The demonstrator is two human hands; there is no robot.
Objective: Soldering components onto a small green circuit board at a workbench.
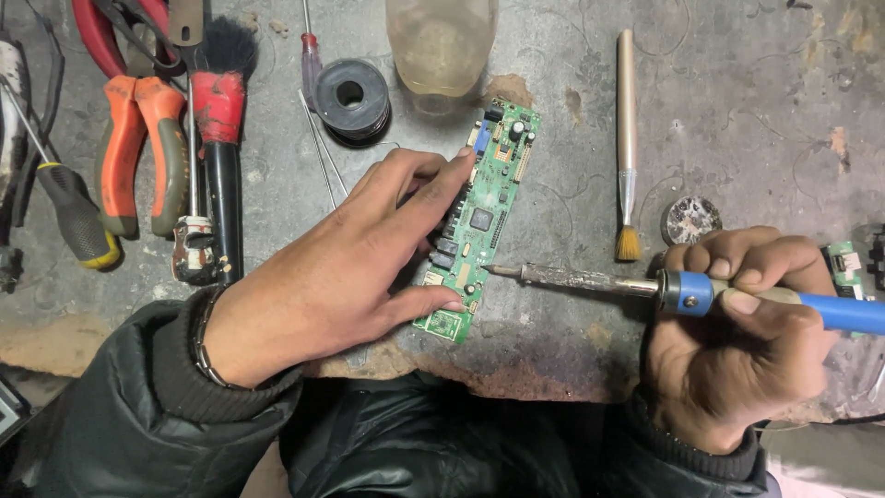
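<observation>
A long green circuit board (490,205) lies slanted on the grey worktop. My left hand (341,267) rests on the board's left edge, forefinger stretched along its upper part and thumb pressing its lower end. My right hand (737,332) grips a soldering iron (645,286) with a blue handle. The iron's crusted tip touches the board's right edge, low down.
Left side: orange-handled pliers (138,152), a red and black brush (221,138), a screwdriver (69,207). Behind the board: a solder spool (352,100) and a clear bottle (441,46). Right: a thin wooden brush (627,148), a round tin (691,219), a small green board (843,266).
</observation>
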